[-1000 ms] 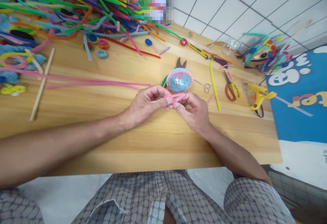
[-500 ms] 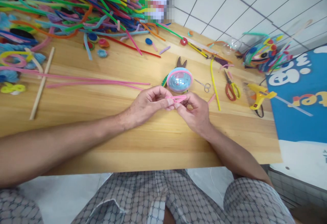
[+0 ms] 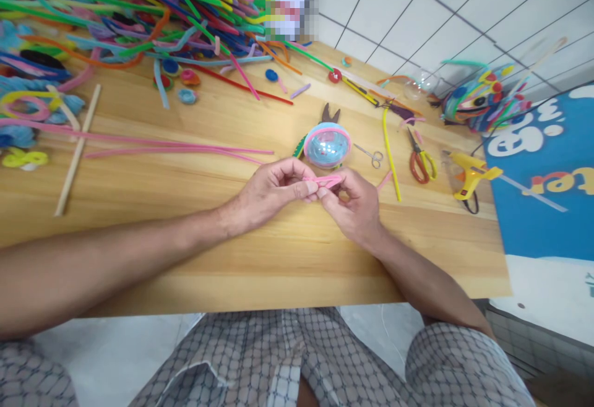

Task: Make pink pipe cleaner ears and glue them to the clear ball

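A folded pink pipe cleaner (image 3: 330, 180) is pinched between my two hands, its narrow loop showing over the fingertips. My left hand (image 3: 281, 189) grips it with thumb and fingers. From the other side my right hand (image 3: 355, 203) pinches it, thumb close to the left thumb. Just beyond them is a clear plastic dome (image 3: 327, 147) with a blue and pink fuzzy rim. Long pink pipe cleaners (image 3: 185, 147) lie to the left of my left hand. The fingers hide part of the held piece.
A heap of coloured pipe cleaners (image 3: 153, 17) covers the back left. A wooden stick (image 3: 78, 150) lies at left. Beyond the dome are pliers (image 3: 330, 114). To the right are small scissors (image 3: 375, 158), a yellow pipe cleaner (image 3: 390, 153), orange-yellow scissors (image 3: 421, 159) and a yellow glue gun (image 3: 471, 173).
The pink loop has tilted slightly and looks narrower between my fingertips. Both hands stay in nearly the same place, still pinching it.
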A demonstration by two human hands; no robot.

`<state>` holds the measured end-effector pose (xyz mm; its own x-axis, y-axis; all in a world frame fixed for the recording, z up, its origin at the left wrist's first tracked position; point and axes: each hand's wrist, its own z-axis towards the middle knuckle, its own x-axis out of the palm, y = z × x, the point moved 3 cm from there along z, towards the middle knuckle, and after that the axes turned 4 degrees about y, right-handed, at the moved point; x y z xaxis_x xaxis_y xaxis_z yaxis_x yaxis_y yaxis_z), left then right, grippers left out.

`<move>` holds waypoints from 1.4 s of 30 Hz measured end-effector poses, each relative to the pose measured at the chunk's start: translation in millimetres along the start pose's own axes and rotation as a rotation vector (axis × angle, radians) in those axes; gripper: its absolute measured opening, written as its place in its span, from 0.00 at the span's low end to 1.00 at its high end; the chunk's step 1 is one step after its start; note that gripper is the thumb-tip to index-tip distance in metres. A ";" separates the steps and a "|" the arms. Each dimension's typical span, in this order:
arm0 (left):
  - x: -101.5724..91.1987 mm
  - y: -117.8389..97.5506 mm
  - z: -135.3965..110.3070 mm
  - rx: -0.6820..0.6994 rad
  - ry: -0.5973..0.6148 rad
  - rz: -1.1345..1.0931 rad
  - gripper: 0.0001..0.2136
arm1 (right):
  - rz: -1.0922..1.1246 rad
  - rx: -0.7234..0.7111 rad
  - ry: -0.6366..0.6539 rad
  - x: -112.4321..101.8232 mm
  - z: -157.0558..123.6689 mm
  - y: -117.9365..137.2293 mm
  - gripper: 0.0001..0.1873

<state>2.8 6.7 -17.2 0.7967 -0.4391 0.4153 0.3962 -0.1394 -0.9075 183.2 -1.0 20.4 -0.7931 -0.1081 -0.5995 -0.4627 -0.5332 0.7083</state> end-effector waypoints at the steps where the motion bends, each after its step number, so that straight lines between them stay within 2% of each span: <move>1: 0.1 0.0 -0.1 -0.001 0.001 0.002 0.13 | -0.003 -0.002 0.000 0.0 -0.1 0.2 0.06; 15: 0.6 0.1 -0.4 0.008 -0.004 0.001 0.13 | 0.047 0.054 0.007 1.3 -2.7 -2.7 0.06; 22: 1.2 -1.1 -1.7 -0.008 -0.007 0.032 0.14 | 0.118 -0.010 0.027 2.6 -3.6 -6.8 0.12; 27: 1.1 2.2 -0.6 -0.069 0.030 0.027 0.15 | 0.125 -0.080 0.126 -2.5 2.2 -7.6 0.13; 32: 0.5 5.3 2.3 -0.133 0.063 0.000 0.17 | 0.102 -0.130 0.164 -4.4 6.2 -3.8 0.14; 42: -0.2 5.3 2.9 -0.170 0.079 0.019 0.16 | 0.073 -0.126 0.200 -6.1 6.6 -1.1 0.16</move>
<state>6.0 8.7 -22.0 0.7623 -0.5107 0.3976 0.2929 -0.2755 -0.9156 185.9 5.9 25.8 -0.7228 -0.3074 -0.6189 -0.3440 -0.6168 0.7080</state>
